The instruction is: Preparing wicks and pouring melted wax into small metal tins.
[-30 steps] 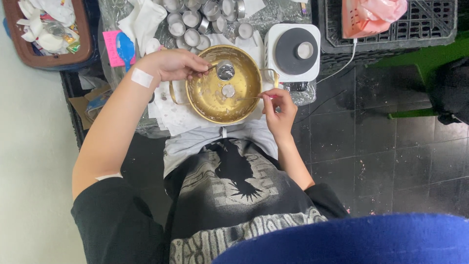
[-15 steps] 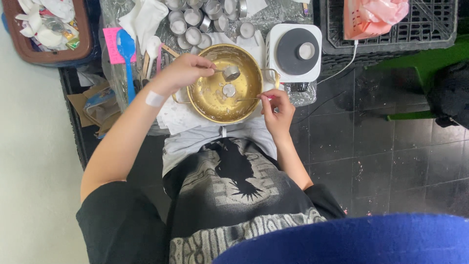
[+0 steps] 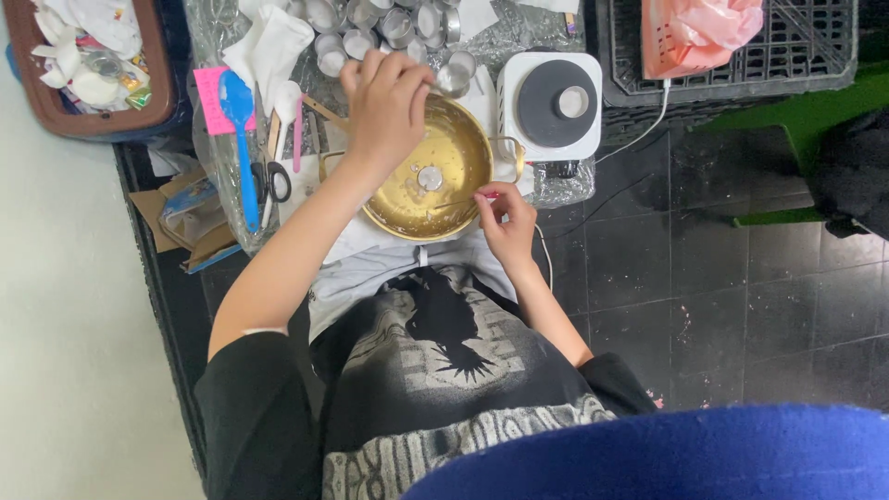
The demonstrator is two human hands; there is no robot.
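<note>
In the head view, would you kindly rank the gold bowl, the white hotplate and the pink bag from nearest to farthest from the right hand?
1. Gold bowl: beside the right hand.
2. White hotplate: beyond the bowl.
3. Pink bag: far corner, on the black crate.

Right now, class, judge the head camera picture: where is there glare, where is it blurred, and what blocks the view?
Head view: soft, even light; bright sheen on the gold bowl and the crinkled plastic sheet; the left hand is slightly motion-blurred over the bowl's far rim; the right hand is sharper; an out-of-focus blue edge blocks the bottom.
</note>
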